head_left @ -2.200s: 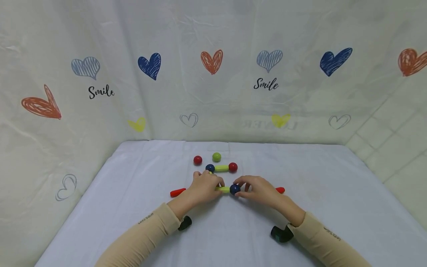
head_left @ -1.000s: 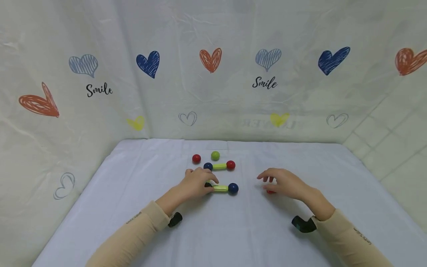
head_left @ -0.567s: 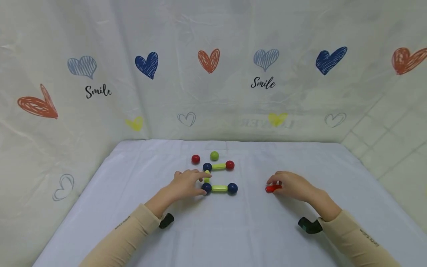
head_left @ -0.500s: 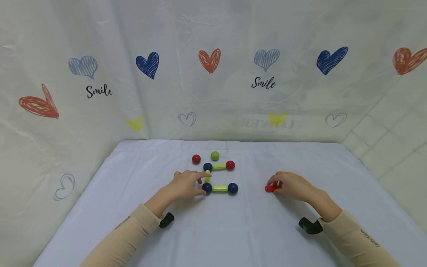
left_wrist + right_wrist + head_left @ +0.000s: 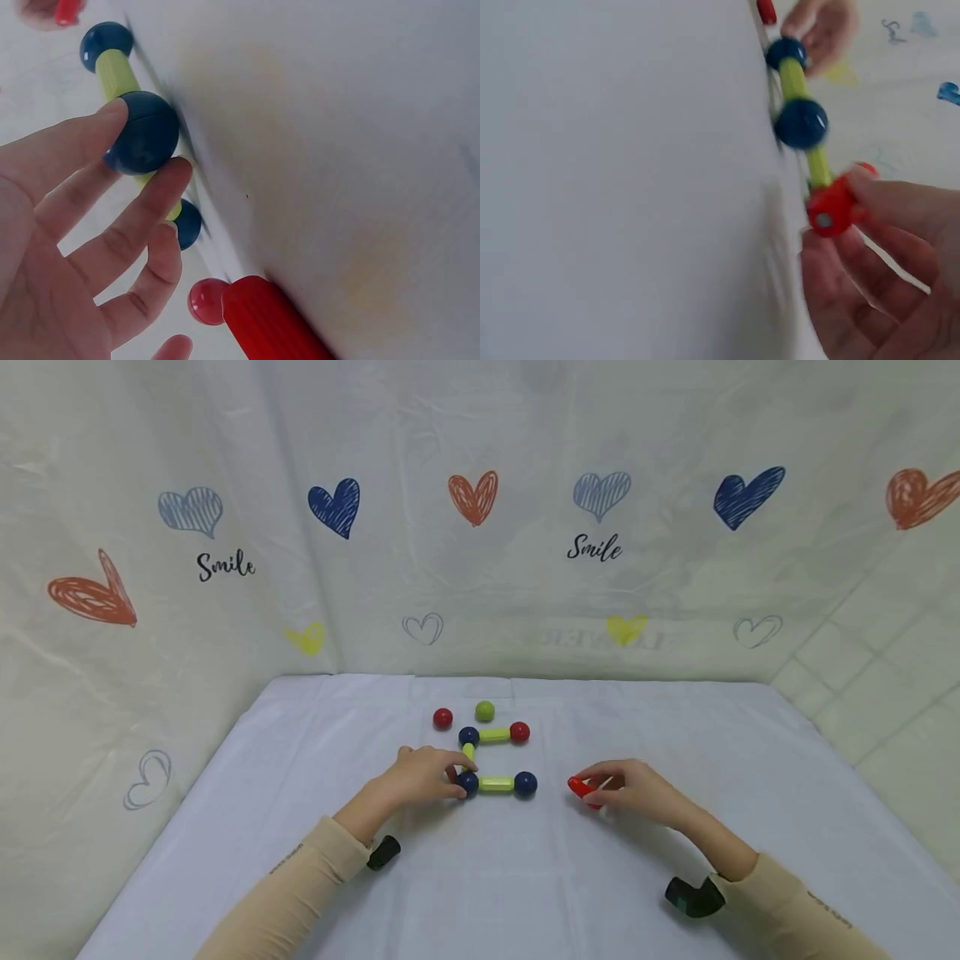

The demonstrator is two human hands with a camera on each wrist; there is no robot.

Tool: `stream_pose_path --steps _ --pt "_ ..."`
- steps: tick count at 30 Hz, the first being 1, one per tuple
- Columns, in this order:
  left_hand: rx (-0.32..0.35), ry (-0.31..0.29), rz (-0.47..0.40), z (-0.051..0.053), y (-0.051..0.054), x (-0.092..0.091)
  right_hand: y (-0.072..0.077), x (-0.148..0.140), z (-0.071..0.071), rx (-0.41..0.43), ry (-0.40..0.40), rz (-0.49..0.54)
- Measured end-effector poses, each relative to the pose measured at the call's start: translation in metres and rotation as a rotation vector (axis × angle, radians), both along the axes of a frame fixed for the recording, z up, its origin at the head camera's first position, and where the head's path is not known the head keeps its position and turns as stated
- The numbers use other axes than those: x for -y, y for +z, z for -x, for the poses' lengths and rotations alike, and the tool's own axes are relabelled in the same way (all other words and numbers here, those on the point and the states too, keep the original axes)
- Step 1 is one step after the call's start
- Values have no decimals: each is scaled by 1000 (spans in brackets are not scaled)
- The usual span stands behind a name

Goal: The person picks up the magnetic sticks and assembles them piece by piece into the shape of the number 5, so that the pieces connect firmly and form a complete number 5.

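Note:
A blue ball [image 5: 467,784] at the near-left corner of a magnetic ball-and-rod shape sits between the thumb and fingers of my left hand [image 5: 423,774], which pinches it. From that ball one yellow-green rod [image 5: 497,784] runs right to a second blue ball [image 5: 526,784]. Another rod goes back to a far blue ball [image 5: 468,737], joined by a rod [image 5: 494,736] to a red ball [image 5: 520,732]. My right hand [image 5: 637,789] pinches a red rod [image 5: 582,788], tilted, right of the shape and apart from it. A shiny round spot marks the rod's end in the right wrist view.
Behind the shape lie a loose red ball [image 5: 443,718] and a green ball [image 5: 485,711]. Another red rod [image 5: 274,322] lies near my left hand, hidden in the head view. A white cloth covers the table [image 5: 480,893]; a printed sheet [image 5: 525,585] hangs behind it.
My right hand left the blue ball, went right and picked up the red rod, now turned and brought leftward. My left hand shifted slightly left, then closed its fingers round the corner blue ball.

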State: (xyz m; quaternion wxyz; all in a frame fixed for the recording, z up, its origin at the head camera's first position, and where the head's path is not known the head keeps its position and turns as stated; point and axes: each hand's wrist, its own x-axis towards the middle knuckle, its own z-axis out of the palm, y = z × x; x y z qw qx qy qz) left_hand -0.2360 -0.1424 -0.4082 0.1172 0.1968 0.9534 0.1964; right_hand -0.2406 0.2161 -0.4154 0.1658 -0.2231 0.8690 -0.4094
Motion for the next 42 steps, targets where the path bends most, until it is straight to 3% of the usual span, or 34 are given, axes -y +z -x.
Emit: stream_pose_path --steps 3,5,16,22,42 --pt "-4 3 4 1 0 0 -6 8 -6 209 -81 135" --pt "-4 5 10 1 0 0 -9 13 -9 303 -117 194" --pt "11 6 -2 1 0 -1 -14 36 -15 537 -186 252" --pt "9 9 3 2 1 -2 -15 53 -18 594 -165 288" --pt "12 8 -3 1 -1 -1 -18 69 -21 670 -293 394"
